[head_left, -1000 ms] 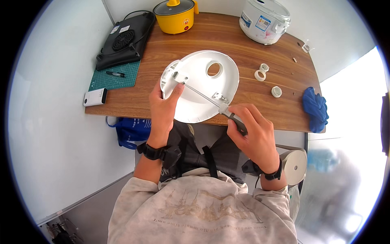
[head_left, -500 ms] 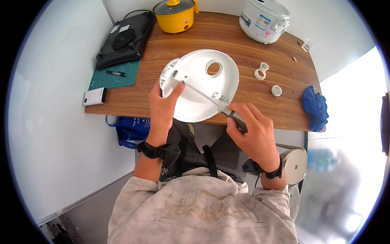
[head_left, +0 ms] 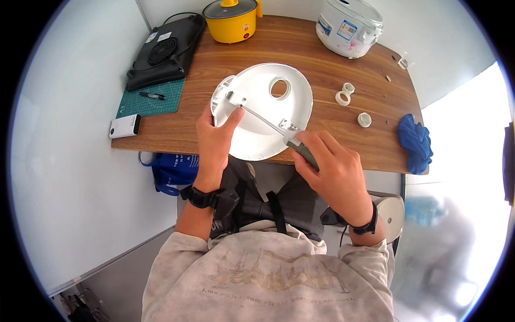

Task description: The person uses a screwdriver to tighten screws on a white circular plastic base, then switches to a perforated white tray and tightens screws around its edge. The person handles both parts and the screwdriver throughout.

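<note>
A round white plastic lid [head_left: 268,115] with a hole near its far side lies upside down at the front edge of the wooden table [head_left: 322,53]. My left hand [head_left: 214,140] grips the lid's left rim, thumb lying on its inner face. My right hand [head_left: 332,172] is closed around the dark handle of a screwdriver [head_left: 268,124]. Its long metal shaft runs up and left across the lid, and the tip sits at a fitting near the left rim.
On the table stand a yellow cooker [head_left: 234,19], a white rice cooker [head_left: 350,26], a black hotplate [head_left: 166,49], a green cutting mat [head_left: 153,99] with a pen, a small white box [head_left: 124,126], two white ring parts [head_left: 343,95] and a blue cloth [head_left: 416,142]. A blue bag [head_left: 171,169] hangs below.
</note>
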Motion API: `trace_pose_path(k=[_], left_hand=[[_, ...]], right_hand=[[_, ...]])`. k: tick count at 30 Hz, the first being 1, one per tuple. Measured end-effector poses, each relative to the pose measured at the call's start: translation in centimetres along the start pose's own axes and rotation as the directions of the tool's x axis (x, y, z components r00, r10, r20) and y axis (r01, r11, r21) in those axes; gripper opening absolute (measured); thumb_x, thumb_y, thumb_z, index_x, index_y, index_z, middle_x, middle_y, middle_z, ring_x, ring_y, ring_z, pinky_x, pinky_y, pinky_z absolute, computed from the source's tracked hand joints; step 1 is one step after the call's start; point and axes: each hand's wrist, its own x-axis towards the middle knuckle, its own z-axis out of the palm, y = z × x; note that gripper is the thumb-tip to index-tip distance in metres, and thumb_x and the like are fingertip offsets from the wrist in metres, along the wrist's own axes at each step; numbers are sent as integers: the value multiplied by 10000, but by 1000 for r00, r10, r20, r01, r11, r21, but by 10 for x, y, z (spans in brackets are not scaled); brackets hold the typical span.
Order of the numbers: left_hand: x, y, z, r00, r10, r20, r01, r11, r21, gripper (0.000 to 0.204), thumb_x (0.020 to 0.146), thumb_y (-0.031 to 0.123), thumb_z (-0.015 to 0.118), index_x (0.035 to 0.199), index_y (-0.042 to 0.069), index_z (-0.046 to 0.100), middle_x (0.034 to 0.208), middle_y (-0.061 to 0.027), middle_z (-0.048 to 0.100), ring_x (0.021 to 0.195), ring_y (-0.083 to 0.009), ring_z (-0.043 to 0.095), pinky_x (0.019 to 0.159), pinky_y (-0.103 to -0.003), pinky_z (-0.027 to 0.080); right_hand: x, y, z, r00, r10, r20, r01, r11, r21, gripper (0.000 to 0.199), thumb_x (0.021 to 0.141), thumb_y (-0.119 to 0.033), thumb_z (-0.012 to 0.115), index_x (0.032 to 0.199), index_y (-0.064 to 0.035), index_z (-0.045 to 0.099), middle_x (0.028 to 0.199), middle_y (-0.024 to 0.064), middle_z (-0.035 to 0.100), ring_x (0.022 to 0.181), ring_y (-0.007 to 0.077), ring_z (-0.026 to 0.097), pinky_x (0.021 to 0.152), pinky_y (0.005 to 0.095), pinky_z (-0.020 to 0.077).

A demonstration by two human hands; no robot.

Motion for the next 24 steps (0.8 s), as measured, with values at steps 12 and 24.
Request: trace_pose_path(k=[12, 24], left_hand=[[4, -1, -4, 999, 8, 36, -8, 1000, -13, 454, 875, 117, 766, 1270, -30, 597, 1135, -130, 690, 985, -168, 671, 845, -295, 549], [26, -13, -12, 976, -205, 72, 211, 974, -89, 448, 862, 95, 769, 1254, -36, 596, 1150, -129, 686, 1016, -197, 676, 874, -331, 547]], right_hand=[[-15, 0, 23, 964, 266, 31, -260, 901, 347, 171, 885, -139, 698, 982, -37, 601, 732, 122, 675, 608, 303, 650, 555, 368, 504], [-17, 121, 25, 824, 562, -70, -556, 827, 86, 199, 896, -168, 669, 1008, -13, 615, 870, 182, 702, 809, 374, 666, 745, 430, 509]])
